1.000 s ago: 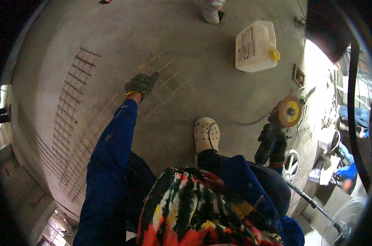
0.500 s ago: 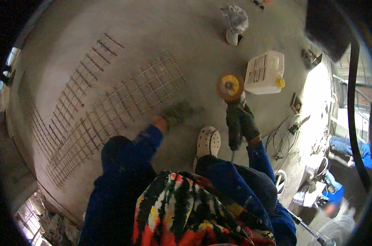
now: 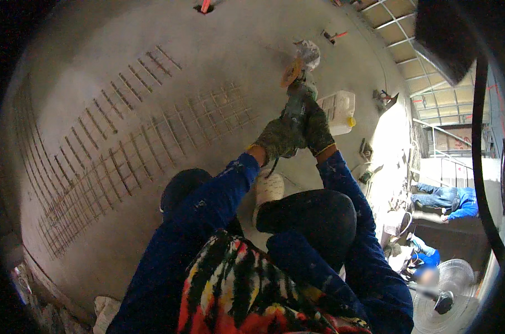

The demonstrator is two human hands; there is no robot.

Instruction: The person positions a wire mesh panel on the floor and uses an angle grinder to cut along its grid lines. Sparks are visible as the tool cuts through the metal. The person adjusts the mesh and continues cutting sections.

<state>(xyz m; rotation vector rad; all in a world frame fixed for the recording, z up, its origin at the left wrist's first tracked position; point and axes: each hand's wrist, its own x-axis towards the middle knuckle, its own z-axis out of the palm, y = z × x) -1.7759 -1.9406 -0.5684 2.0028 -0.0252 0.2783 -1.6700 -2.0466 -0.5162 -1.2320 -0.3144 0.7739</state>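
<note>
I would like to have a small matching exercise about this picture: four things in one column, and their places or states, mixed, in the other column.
1. Angle grinder
2. Plastic jug
3. Fan
4. Pale shoe

A. Has a yellow cap
B. Held by left hand and right hand
C. Just below the hands
D. At the picture's lower right

Pairs: 1-B, 2-A, 3-D, 4-C
</note>
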